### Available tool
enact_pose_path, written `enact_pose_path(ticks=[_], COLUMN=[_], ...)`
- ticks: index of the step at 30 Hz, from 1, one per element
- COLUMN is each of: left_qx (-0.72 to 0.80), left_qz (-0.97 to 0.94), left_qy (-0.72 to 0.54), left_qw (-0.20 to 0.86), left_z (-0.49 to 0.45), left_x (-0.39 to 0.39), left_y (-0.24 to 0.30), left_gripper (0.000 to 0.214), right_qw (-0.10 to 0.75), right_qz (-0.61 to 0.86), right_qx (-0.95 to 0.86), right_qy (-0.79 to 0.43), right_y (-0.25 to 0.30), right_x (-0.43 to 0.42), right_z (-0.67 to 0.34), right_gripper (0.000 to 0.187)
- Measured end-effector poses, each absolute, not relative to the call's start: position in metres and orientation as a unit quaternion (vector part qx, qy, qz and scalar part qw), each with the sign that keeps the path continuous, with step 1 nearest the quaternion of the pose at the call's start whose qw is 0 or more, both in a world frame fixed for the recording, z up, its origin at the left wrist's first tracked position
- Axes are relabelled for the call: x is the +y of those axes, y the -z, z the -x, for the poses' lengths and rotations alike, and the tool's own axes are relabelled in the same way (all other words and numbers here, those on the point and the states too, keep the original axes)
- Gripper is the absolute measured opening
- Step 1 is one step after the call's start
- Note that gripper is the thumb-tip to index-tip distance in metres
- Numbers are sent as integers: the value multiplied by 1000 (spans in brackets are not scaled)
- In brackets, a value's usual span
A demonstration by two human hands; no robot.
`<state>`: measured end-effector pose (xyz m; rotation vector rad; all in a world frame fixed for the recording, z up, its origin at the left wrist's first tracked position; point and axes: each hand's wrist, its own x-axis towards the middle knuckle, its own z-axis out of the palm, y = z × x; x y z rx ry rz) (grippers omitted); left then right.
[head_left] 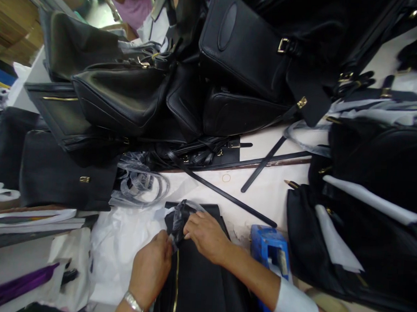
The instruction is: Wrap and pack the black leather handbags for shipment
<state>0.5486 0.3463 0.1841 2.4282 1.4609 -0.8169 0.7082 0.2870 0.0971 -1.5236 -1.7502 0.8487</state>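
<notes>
A black leather bag [202, 281] with a gold zip line lies in front of me on white paper. My left hand [150, 270], with a silver bracelet on the wrist, is closed on the bag's near edge beside the zip. My right hand [206, 235] pinches a crinkled clear plastic wrap [179, 218] at the bag's top end. Both hands meet at the wrapped corner.
Several black handbags [242, 50] with gold buckles are piled across the back, with more bags [366, 220] at the right. Loose black straps [224, 191] cross the white table. A blue tool [269, 250] sits right of my forearm. A person in purple [134, 5] stands far behind.
</notes>
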Motion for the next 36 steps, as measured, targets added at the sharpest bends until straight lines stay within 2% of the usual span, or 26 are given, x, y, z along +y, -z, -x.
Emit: enact_pose_path(ticks=[3,6,10,14,18,25,30,36], left_qx=[488,480,467,454,448,471,490,471], left_qz=[-824,-828,-832,-836,-846,-847,-830,-833], left_qy=[279,279,289,305,290,245,258,288], left_qw=[70,75,74,30,-13,34,73,45], left_z=[-557,-557,-549,-547,-545,-544,-545,-540], left_x=[348,348,346,344,345,348,352,355], left_y=[-182,-179,-179,-185,-188,-185,-177,-174], left_gripper=[21,19,19,20,19,17,20,20], right_qw=[319,344,368,331,336,322,296,257], right_qz=[579,566,557,528,508,464,458,488], right_qx=[-677,-667,-653,-699,-710,-755,-771,-787], right_qy=[-323,-342,-357,-352,-353,-333,-329,-276], right_y=[-97,-94,-88,-83,-85,-99,-94,-78], right_x=[292,294,300,313,324,335,340,344], right_z=[-705,-711,-720,-721,-723,-710,-707,-722], right_gripper=[9,5,26,14,9,6,4,7])
